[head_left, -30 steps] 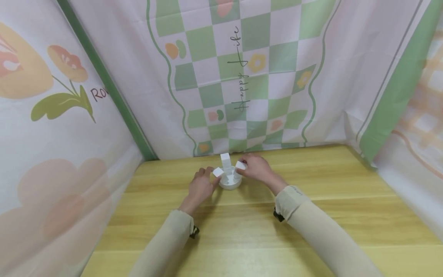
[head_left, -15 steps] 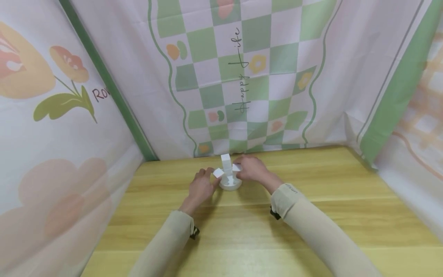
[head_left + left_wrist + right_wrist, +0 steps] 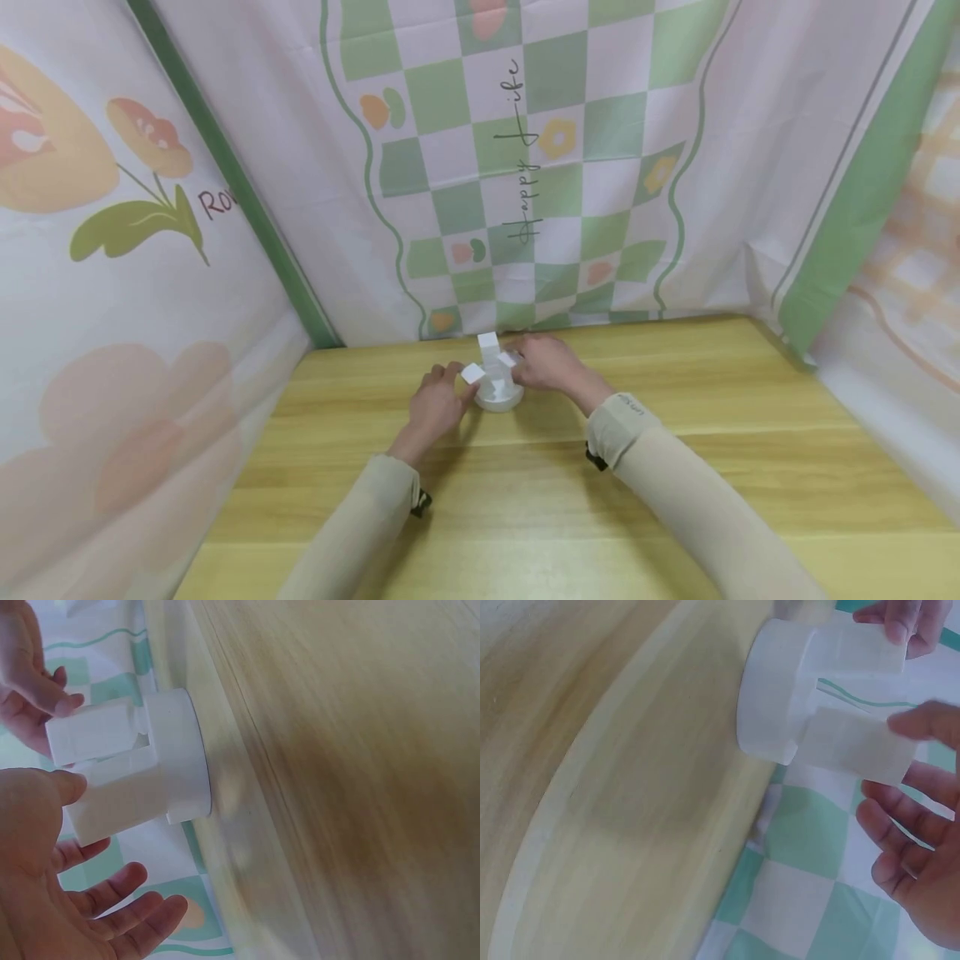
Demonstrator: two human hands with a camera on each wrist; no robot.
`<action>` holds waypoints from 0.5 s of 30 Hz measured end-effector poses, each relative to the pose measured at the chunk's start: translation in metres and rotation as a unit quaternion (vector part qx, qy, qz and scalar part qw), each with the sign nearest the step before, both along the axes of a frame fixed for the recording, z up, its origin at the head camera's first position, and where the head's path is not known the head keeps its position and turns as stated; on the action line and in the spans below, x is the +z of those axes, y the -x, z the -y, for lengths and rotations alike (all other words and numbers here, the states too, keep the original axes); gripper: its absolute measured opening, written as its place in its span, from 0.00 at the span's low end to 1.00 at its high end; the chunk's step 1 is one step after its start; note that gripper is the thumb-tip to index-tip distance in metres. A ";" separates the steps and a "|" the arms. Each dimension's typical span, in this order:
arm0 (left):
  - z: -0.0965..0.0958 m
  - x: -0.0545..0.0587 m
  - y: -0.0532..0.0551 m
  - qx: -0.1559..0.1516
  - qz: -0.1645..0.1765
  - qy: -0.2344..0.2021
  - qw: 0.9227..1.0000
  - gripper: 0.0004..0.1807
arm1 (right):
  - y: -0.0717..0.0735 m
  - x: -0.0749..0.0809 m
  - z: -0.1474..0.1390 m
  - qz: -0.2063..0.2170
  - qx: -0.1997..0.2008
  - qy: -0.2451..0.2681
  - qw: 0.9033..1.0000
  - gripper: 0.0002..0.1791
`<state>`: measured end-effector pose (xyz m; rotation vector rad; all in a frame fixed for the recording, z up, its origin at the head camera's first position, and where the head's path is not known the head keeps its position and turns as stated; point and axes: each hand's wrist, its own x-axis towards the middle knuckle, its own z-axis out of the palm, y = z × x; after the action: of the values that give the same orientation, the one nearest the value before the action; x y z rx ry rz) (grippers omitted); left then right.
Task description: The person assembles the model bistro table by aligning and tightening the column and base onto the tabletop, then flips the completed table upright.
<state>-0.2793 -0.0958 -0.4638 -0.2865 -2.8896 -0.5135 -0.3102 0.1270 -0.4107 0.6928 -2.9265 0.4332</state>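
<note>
A round white dish (image 3: 498,403) stands on the table, with upright white rectangular blocks in it. My left hand (image 3: 437,404) pinches the left block (image 3: 472,373) near its top between thumb and fingers; in the left wrist view that block (image 3: 120,796) reaches down to the dish (image 3: 180,754). On the other side, my right hand (image 3: 551,362) pinches the right block (image 3: 507,359) by its upper end. The right wrist view has this block (image 3: 855,744) slightly tilted, its lower end at the dish rim. A taller-looking rear block (image 3: 488,345) stands untouched between them.
The wooden table (image 3: 510,517) runs back to a hanging cloth (image 3: 555,192) with a green and white check, close behind the dish. Another printed cloth (image 3: 150,333) hangs along the left side, and a further one (image 3: 915,333) along the right.
My right hand has moved a little left with its block, which has shifted toward the middle of the dish and turned. The left hand and its block have stayed in place.
</note>
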 end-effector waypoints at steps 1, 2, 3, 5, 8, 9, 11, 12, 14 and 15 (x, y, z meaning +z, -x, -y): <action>0.000 0.001 0.000 0.000 -0.002 0.000 1.000 0.28 | 0.000 0.000 0.000 0.003 -0.002 0.001 1.000 0.27; 0.000 0.001 0.000 -0.001 -0.003 0.000 1.000 0.28 | 0.001 0.000 0.000 0.005 -0.007 0.005 1.000 0.26; 0.000 0.002 0.000 -0.001 -0.003 0.000 1.000 0.28 | 0.001 0.000 0.001 0.004 -0.012 0.009 1.000 0.24; -0.001 0.002 0.000 0.000 -0.001 0.000 1.000 0.28 | 0.003 -0.003 0.002 -0.001 -0.028 0.017 0.999 0.23; -0.001 0.003 0.000 0.001 0.003 0.000 1.000 0.29 | 0.004 -0.006 0.004 -0.004 -0.047 0.029 0.998 0.22; -0.001 0.004 0.000 0.002 0.003 0.000 1.000 0.28 | 0.005 -0.007 0.005 -0.005 -0.048 0.033 0.998 0.21; -0.002 0.004 0.000 0.003 0.001 0.000 1.000 0.28 | 0.006 -0.007 0.007 0.002 -0.043 0.037 0.998 0.22; -0.002 0.004 0.000 0.004 0.002 -0.001 1.000 0.28 | 0.005 -0.006 0.007 0.006 -0.038 0.041 0.998 0.24; -0.002 0.004 -0.001 0.005 0.003 -0.001 1.000 0.28 | 0.005 -0.007 0.008 0.010 -0.031 0.047 0.998 0.27; -0.002 0.004 -0.001 0.005 0.005 -0.002 1.000 0.28 | 0.005 -0.007 0.008 0.009 -0.030 0.048 0.998 0.28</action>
<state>-0.2784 -0.0938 -0.4600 -0.2708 -2.8985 -0.5202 -0.3152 0.1188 -0.4180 0.5915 -2.9126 0.5725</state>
